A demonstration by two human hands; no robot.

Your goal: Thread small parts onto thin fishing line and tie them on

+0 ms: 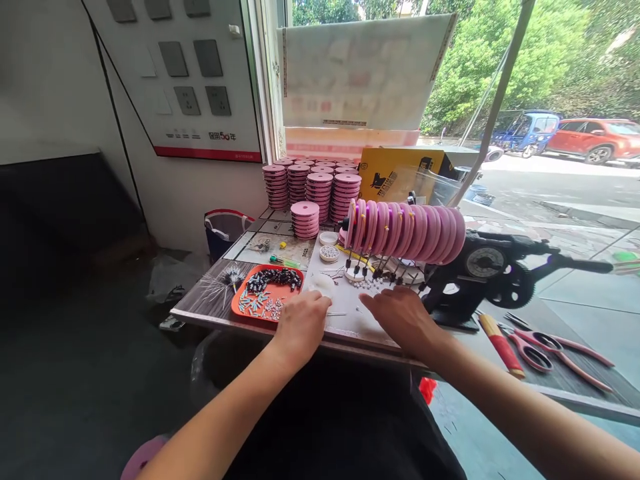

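Observation:
My left hand [304, 325] is closed at the table's front edge, beside the orange tray [237, 308]. A thin, needle-like piece [337, 314] shows just right of its fingers; whether they hold it is unclear. Past the knuckles sits a whitish, translucent round thing [323, 284]. My right hand [400, 312] is bent with its fingertips drawn in, close to loose silvery beads [369, 284]; anything it grips is hidden. Above it, a row of pink spools [407, 230] sits on a black hand-cranked machine [483, 263], with black stoppers [357, 270] hanging below on lines.
Stacks of pink spools [320, 190] and a yellow box [400, 175] stand at the back. A small dish of beads [329, 253] lies beyond the left hand. Pink-handled scissors [533, 352] and a red-and-wood-handled tool [503, 347] lie at right. Fine wires [220, 283] spread at left.

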